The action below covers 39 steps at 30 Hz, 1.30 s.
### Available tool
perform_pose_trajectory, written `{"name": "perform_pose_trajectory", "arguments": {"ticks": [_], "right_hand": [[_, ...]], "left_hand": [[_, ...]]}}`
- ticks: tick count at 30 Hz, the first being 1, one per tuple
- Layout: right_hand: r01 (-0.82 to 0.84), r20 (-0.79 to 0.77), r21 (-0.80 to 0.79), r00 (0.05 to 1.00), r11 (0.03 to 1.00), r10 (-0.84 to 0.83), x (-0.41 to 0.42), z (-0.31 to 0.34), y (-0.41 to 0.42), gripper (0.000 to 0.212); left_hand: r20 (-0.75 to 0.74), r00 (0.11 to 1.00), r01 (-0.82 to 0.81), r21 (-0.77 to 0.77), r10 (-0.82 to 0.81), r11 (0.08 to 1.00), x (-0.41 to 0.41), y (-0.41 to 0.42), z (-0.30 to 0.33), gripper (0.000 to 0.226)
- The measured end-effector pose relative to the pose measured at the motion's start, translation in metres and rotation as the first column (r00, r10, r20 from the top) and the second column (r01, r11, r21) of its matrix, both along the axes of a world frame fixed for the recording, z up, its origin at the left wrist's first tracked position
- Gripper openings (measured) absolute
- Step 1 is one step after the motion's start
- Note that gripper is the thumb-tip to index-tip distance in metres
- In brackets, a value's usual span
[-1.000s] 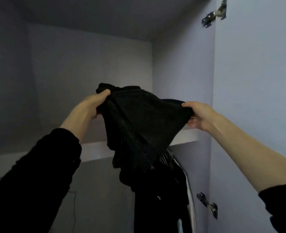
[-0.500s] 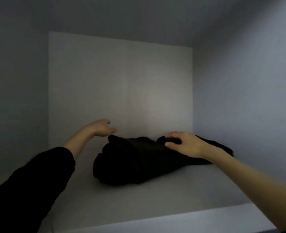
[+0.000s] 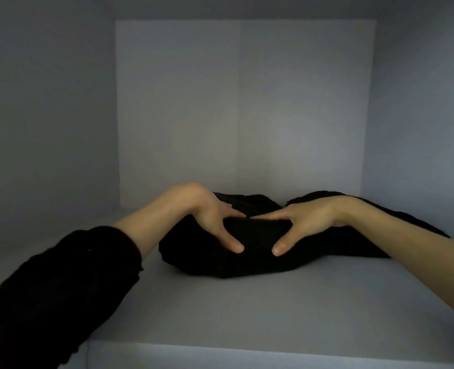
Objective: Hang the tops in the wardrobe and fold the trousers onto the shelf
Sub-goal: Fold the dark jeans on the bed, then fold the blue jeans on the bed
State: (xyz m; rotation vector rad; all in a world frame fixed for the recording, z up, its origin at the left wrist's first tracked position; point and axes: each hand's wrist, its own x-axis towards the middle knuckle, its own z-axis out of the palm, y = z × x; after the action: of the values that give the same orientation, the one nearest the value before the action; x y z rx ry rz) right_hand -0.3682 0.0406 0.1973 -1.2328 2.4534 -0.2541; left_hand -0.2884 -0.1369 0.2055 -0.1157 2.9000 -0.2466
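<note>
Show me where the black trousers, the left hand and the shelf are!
black trousers (image 3: 252,258), head view, front of the bundle.
left hand (image 3: 207,214), head view, back of the hand.
shelf (image 3: 247,315), head view, bare board in front.

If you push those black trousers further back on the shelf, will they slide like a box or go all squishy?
Probably squishy: the black trousers lie in a soft, lumpy bundle. They'd likely bunch against the pale shelf rather than glide. Both hands, left hand and right hand, rest spread on top.
</note>
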Motion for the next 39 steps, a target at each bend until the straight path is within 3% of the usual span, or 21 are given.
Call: {"name": "perform_pose_trajectory", "arguments": {"ticks": [5, 9, 14, 17, 22, 25, 27, 30, 31, 32, 36, 39], "right_hand": [[0.122, -0.362, -0.100, 0.920, 0.987, -0.151, -0.022, -0.016, -0.029, 0.092], [0.110, -0.221, -0.109, 0.966, 0.988, -0.132, -0.029, -0.020, -0.023, 0.095], [0.085, -0.115, 0.018, 0.990, 0.996, -0.082, -0.037, -0.019, -0.007, 0.101], [0.117, -0.091, 0.073, 0.990, 0.990, -0.110, -0.043, -0.019, -0.009, 0.097], [0.183, -0.207, 0.119, 0.966, 0.976, -0.156, -0.021, -0.019, -0.013, 0.094], [0.195, -0.380, 0.125, 0.915, 0.973, -0.134, 0.002, -0.020, -0.015, 0.081], [0.111, -0.482, 0.076, 0.874, 0.991, -0.061, 0.029, -0.021, -0.016, 0.069], [-0.147, -0.586, -0.045, 0.805, 0.988, 0.093, 0.091, -0.019, -0.024, 0.057], [-0.267, -0.607, -0.086, 0.778, 0.960, 0.162, 0.125, -0.032, -0.035, 0.052], [-0.295, -0.663, -0.146, 0.737, 0.944, 0.128, 0.134, -0.026, -0.037, 0.048], [-0.469, -0.672, -0.434, 0.737, 0.769, 0.070, 0.239, -0.063, -0.058, 0.035], [-0.549, -0.573, -0.543, 0.795, 0.636, 0.199, 0.330, -0.106, -0.064, 0.029]], "left_hand": [[-0.178, 0.976, -0.146, -0.125, 0.122, 0.981, -0.023, -0.015, -0.009, 0.093], [-0.202, 0.969, -0.171, -0.125, 0.143, 0.977, -0.028, -0.016, -0.014, 0.093], [-0.109, 0.992, -0.038, 0.167, 0.056, 0.985, -0.019, -0.025, -0.013, 0.080], [-0.143, 0.986, -0.070, 0.126, 0.088, 0.990, -0.026, -0.022, -0.026, 0.083], [-0.252, 0.954, -0.151, 0.070, 0.164, 0.986, -0.009, -0.004, -0.044, 0.078], [-0.321, 0.929, -0.163, 0.089, 0.183, 0.983, 0.025, 0.008, -0.052, 0.070], [-0.446, 0.871, -0.149, 0.161, 0.206, 0.976, 0.060, 0.008, -0.053, 0.055], [-0.709, 0.610, -0.262, 0.239, 0.352, 0.935, 0.133, 0.002, -0.061, 0.044], [-0.722, 0.540, -0.343, 0.281, 0.433, 0.896, 0.181, 0.003, -0.078, 0.043], [-0.762, 0.492, -0.306, 0.302, 0.421, 0.903, 0.187, 0.005, -0.076, 0.041], [-0.725, 0.339, -0.479, 0.415, 0.599, 0.774, 0.311, 0.017, -0.122, 0.035], [-0.671, 0.217, -0.567, 0.505, 0.709, 0.651, 0.416, 0.038, -0.160, 0.032]]}}
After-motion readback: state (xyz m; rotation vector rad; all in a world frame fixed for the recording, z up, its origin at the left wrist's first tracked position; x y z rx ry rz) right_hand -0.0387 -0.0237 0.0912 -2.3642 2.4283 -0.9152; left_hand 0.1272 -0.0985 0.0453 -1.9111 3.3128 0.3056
